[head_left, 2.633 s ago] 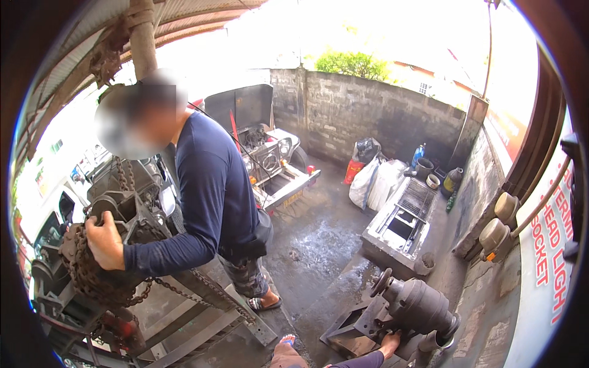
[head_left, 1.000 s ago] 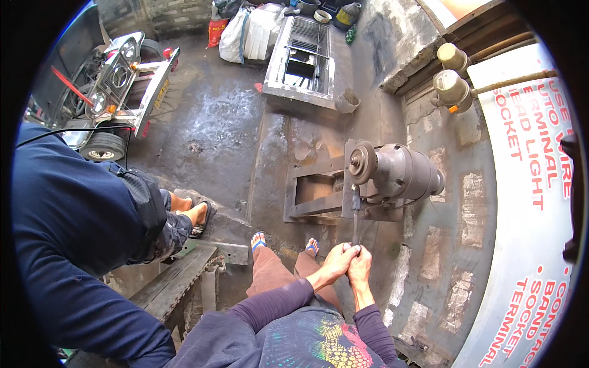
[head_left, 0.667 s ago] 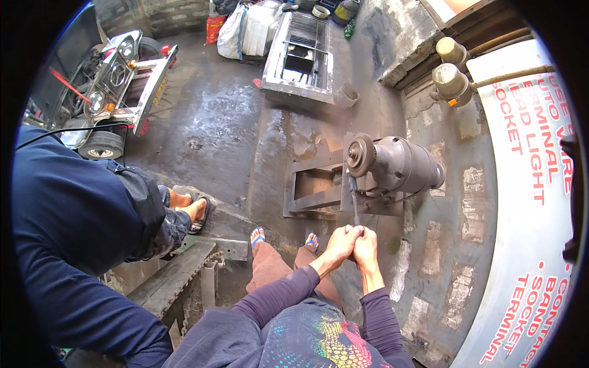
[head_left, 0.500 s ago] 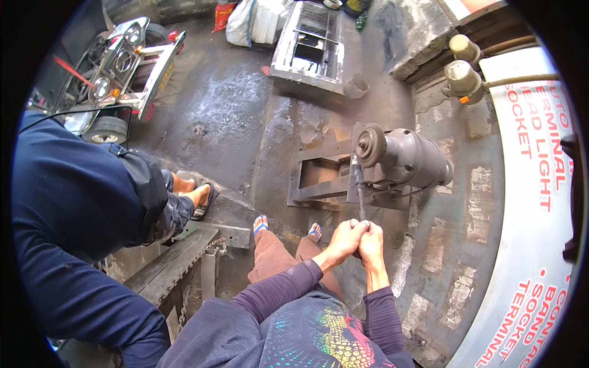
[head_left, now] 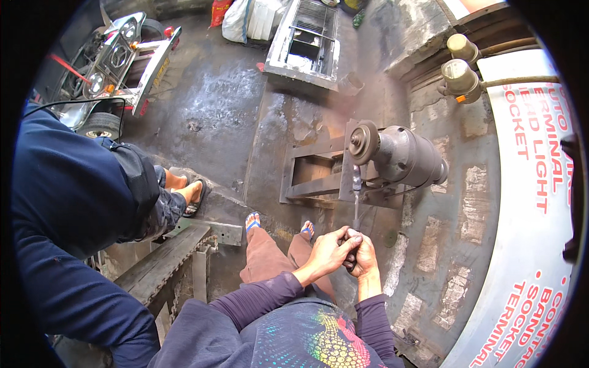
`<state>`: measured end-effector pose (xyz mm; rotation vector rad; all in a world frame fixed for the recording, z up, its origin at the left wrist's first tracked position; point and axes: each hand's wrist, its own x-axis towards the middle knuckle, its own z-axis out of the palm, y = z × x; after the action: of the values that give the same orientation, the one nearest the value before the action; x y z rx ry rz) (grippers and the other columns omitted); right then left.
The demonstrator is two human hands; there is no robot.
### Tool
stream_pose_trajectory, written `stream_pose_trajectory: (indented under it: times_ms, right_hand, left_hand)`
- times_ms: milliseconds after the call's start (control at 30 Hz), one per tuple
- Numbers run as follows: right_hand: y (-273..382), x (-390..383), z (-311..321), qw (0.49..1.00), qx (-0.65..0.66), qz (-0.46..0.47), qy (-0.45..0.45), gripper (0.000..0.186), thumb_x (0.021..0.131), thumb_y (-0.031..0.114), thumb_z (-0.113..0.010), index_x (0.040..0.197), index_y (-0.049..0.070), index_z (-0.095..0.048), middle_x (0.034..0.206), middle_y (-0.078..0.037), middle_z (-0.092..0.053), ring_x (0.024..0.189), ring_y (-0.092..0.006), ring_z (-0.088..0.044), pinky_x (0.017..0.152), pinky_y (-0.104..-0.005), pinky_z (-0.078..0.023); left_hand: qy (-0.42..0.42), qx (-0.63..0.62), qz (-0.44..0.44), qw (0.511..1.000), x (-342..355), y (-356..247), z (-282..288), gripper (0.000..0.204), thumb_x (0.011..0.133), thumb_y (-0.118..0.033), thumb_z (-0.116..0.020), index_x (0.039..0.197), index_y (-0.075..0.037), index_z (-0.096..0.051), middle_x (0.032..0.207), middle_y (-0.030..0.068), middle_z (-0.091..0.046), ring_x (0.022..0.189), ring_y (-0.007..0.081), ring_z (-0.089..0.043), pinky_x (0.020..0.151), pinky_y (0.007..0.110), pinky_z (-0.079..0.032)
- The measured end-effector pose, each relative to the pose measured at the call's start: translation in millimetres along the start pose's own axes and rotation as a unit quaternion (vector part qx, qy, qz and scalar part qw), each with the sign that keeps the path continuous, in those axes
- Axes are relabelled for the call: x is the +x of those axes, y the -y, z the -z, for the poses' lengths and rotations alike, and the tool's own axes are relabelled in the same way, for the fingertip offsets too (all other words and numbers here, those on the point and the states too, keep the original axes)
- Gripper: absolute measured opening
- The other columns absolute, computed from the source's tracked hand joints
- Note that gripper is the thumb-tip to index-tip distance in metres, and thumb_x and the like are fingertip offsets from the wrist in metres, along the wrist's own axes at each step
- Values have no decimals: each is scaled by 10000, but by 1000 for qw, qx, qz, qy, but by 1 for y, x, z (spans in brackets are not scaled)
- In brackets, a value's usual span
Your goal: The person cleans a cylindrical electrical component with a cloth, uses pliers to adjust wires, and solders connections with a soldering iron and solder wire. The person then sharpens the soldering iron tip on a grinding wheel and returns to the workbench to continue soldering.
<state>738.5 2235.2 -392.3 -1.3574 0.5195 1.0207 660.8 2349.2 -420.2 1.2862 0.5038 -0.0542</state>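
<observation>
In front of my body, both hands are together at the lower end of a slim metal rod [head_left: 357, 205] with a thicker, shiny tip. My left hand [head_left: 330, 253] closes on it with thumb and fingers. Pressed against it, my right hand [head_left: 364, 254] wraps the same end, its fingers blackened. The rod points away from me, its tip just below a round wheel [head_left: 364, 142]; whether they touch I cannot tell. That wheel sits on the shaft of a grey motor [head_left: 408, 156], mounted on a metal frame [head_left: 316, 190].
At my left stands a person in dark blue [head_left: 73, 184], beside a wooden beam [head_left: 162, 264] with a chain. A vehicle front [head_left: 123, 67] is far left. A grimy metal-framed box [head_left: 307, 43] and white sacks [head_left: 251, 21] lie ahead. On the right is a white printed sign [head_left: 521, 245].
My hands and the rod have drawn slightly back toward me, and its tip sits lower against the wheel. My fingers have shifted on the rod's end. The whole view has moved a little.
</observation>
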Motion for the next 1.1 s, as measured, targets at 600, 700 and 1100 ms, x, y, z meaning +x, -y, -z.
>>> stream_pose_trajectory:
  times_ms: [600, 700, 1100]
  right_hand:
    - [-18, 3, 29, 953, 197, -51, 225, 276, 954, 325, -554, 889, 58, -550, 594, -33, -497, 337, -111, -321, 292, -270, -311]
    - [-24, 13, 23, 910, 267, -75, 309, 307, 916, 340, -556, 875, 36, -541, 550, -33, -452, 330, -116, -313, 287, -285, -305]
    - [-34, 45, -2, 829, 407, -119, 365, 331, 918, 389, -541, 869, 64, -497, 527, 10, -409, 328, -109, -340, 280, -286, -312]
  left_hand:
    - [-7, 82, -12, 997, -14, -10, 10, 717, 789, -400, -863, 1305, 54, -662, 1117, 195, -750, 1014, 236, -737, 895, 342, -564]
    - [-41, 74, -20, 996, -14, -15, 14, 699, 734, -414, -850, 1258, 25, -702, 1135, 219, -750, 1055, 275, -742, 958, 352, -559]
    - [-107, 137, 28, 984, 5, -28, 30, 675, 685, -415, -847, 1197, 10, -730, 1029, 210, -767, 952, 302, -761, 881, 378, -588]
